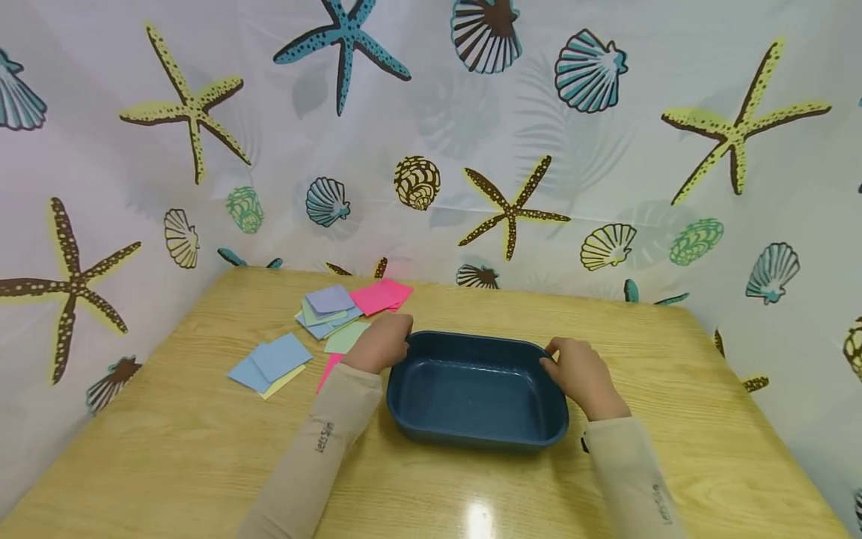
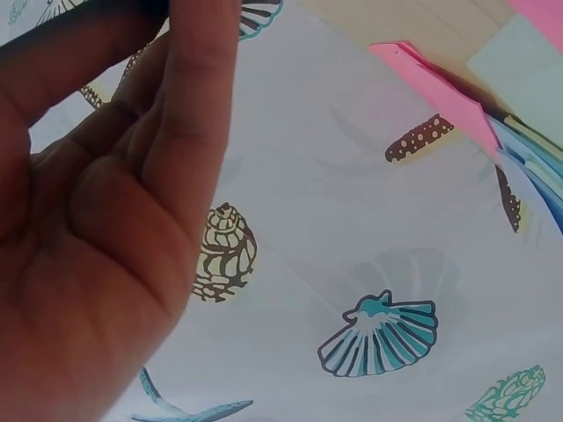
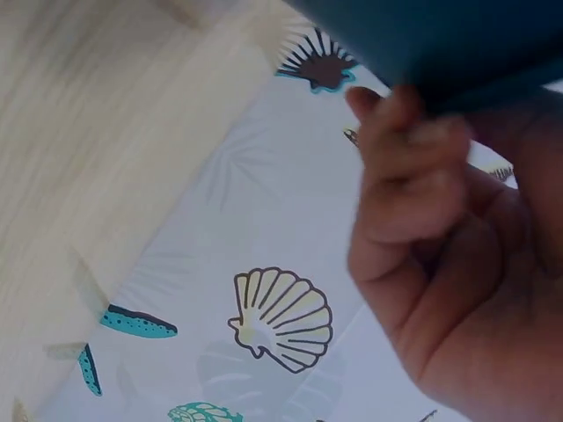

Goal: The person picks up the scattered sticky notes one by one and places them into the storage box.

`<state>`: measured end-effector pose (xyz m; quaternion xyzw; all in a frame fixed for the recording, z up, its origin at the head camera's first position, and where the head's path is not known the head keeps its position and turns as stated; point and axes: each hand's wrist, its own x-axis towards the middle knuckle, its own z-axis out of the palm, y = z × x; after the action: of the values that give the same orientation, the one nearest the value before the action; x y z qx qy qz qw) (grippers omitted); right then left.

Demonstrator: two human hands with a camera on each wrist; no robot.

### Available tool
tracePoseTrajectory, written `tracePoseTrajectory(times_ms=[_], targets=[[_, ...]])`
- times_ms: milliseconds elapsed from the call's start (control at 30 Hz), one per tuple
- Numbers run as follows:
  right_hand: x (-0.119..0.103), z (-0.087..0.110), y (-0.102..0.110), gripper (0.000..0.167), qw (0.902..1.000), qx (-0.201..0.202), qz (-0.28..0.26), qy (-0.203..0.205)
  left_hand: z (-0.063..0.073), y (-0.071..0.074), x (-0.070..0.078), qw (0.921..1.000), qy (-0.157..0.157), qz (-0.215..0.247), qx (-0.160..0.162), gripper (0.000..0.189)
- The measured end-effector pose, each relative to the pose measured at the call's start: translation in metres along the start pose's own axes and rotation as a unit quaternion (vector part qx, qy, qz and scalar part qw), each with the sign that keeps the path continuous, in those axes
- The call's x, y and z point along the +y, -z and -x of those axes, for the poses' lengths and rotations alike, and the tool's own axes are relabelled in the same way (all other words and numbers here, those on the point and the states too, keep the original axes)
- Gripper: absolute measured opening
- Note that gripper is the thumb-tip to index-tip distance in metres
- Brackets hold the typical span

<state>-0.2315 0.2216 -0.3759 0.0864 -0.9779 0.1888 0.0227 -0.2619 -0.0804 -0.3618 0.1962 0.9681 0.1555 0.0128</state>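
Observation:
Between both hands is a dark blue rectangular tray (image 1: 471,400) with rounded corners and raised walls, nothing inside it. My left hand (image 1: 382,343) grips its far left corner. At the far right corner my right hand (image 1: 579,378) pinches the rim between thumb and fingers. The right wrist view shows the curled fingers of the right hand (image 3: 422,193) against the underside of the tray (image 3: 457,44). In the left wrist view the left hand (image 2: 106,211) fills the left side, its fingertips cut off at the top edge.
Blue paper squares (image 1: 283,358) over a yellow one lie left on the wooden table (image 1: 168,419). Farther back is a pile of lilac, green and blue papers (image 1: 330,301), beside pink papers (image 1: 378,296). Green paper (image 1: 343,338) lies near the left hand. A patterned curtain (image 1: 431,127) surrounds the table.

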Motion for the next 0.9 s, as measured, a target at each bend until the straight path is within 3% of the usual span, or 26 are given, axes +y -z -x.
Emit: tracePoseTrajectory(times_ms=[133, 267, 467, 667, 800, 900], targets=[[0.004, 0.002, -0.010, 0.015, 0.9981, 0.037, 0.027, 0.041, 0.004, -0.004, -0.004, 1.0000, -0.008, -0.001, 0.006, 0.007], [0.010, 0.002, -0.016, 0.014, 0.9951, 0.053, 0.033, 0.077, 0.007, -0.005, -0.013, 0.9996, -0.010, 0.027, -0.005, 0.013], [0.009, -0.002, -0.013, 0.014, 0.9941, 0.062, 0.020, 0.087, 0.015, 0.015, -0.044, 0.9986, -0.005, 0.052, 0.003, 0.027], [0.008, -0.005, -0.012, 0.014, 0.9935, 0.064, 0.013, 0.093, 0.032, 0.040, -0.094, 0.9984, 0.006, 0.057, -0.002, 0.026], [0.009, -0.003, -0.014, 0.014, 0.9940, 0.060, 0.012, 0.091, 0.044, 0.046, -0.137, 0.9972, 0.045, 0.056, -0.019, 0.029], [0.010, -0.002, -0.016, 0.014, 0.9941, 0.056, 0.007, 0.092, 0.053, 0.043, -0.159, 0.9942, 0.087, 0.041, -0.048, 0.041]])
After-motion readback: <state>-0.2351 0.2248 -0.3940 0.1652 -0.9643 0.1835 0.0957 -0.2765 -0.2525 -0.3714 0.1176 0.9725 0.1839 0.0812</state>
